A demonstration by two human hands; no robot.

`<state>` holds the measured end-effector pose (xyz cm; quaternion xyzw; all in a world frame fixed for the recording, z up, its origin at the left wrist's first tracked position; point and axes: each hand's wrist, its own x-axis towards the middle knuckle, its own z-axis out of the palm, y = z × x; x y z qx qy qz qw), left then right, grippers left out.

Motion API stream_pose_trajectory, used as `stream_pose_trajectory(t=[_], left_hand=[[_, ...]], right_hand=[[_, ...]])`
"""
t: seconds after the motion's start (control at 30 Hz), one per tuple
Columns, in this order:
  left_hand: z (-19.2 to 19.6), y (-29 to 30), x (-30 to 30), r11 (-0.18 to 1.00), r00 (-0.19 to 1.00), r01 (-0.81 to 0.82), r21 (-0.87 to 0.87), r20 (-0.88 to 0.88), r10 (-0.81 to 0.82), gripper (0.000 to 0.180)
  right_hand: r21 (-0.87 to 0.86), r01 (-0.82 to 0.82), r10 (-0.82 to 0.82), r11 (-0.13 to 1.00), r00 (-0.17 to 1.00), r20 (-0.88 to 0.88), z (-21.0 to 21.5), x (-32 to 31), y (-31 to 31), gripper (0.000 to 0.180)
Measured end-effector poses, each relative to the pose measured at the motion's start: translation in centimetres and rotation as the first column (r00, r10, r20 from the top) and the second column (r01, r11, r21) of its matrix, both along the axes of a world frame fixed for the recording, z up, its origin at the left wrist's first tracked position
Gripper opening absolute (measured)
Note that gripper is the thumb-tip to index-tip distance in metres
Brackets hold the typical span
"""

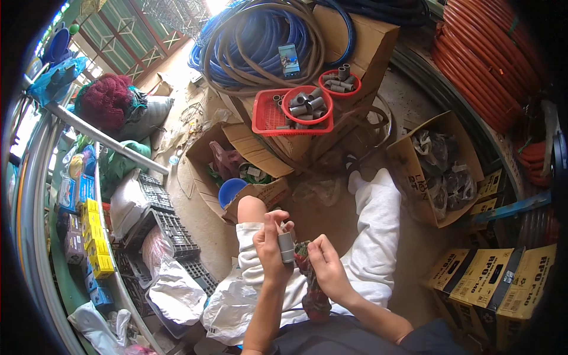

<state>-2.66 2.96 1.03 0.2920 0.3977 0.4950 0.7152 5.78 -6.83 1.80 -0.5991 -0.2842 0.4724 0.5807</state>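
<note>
Now L hand holds gray fitting, apart fr. carton edge.

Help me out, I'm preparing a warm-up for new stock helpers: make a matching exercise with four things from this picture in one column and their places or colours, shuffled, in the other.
Things:
1. Gray pipe fitting
2. Dark patterned cloth
3. Phone
4. Large coil at the upper right

Places or colours:
A. Against the coiled blue hose
B. Orange-red
C. Pinched in the right hand
D. Held upright in the left hand

Right pairs: 1-D, 2-C, 3-A, 4-B
</note>
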Motion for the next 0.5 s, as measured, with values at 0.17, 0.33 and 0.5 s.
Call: stream_pose_trajectory(t=[0.17, 0.33, 0.5], left_hand=[[-1.8, 0.4, 0.3, 0.994, 0.966, 0.033, 0.105, -0.26, -0.005, 0.056], [-2.3, -0.4, -1.3, 0.951, 0.827, 0.271, 0.151, -0.542, -0.15, 0.064], [-0.4, -1.9, -2.0, 0.935, 0.866, 0.273, 0.226, -0.48, -0.137, 0.066]], right_hand=[[0.014, 0.037, -0.038, 0.999, 0.991, 0.127, 1.6, 0.6, 0.2, 0.021], [0.043, 0.113, -0.12, 0.993, 0.962, 0.246, 0.9, 0.4, 0.1, 0.028], [0.062, 0.139, -0.151, 0.988, 0.958, 0.245, 0.5, 1.4, -0.2, 0.025]])
